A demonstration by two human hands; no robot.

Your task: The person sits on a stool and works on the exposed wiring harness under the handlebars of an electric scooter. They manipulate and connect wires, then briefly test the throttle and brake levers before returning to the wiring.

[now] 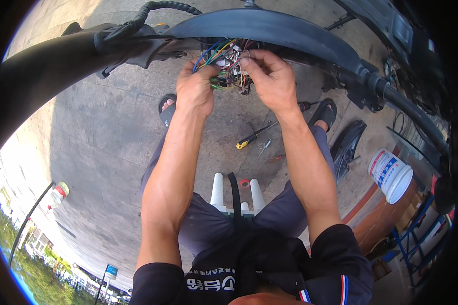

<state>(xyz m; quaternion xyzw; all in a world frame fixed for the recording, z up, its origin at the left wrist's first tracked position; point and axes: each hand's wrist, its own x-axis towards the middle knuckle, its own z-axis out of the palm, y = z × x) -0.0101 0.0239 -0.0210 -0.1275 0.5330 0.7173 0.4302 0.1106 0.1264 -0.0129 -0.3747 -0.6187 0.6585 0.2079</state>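
A tangled bundle of coloured wires [233,76] with white and green connectors hangs out beneath a dark curved vehicle frame [259,23]. On the bundle's left side, my left hand [197,86] has its fingers closed around several blue, green and yellow wires. My right hand [272,79] pinches a thin light-coloured wire between thumb and forefinger at the right of the bundle. The fingertips of both hands are close together, and the wires' far ends disappear behind the frame.
On the paved ground lie a yellow-and-black screwdriver [247,141], a small metal tool [265,146], a red tape roll [245,183] and a black plastic part [348,145]. A white bucket [390,175] stands right. A black tube [407,104] runs along the far right.
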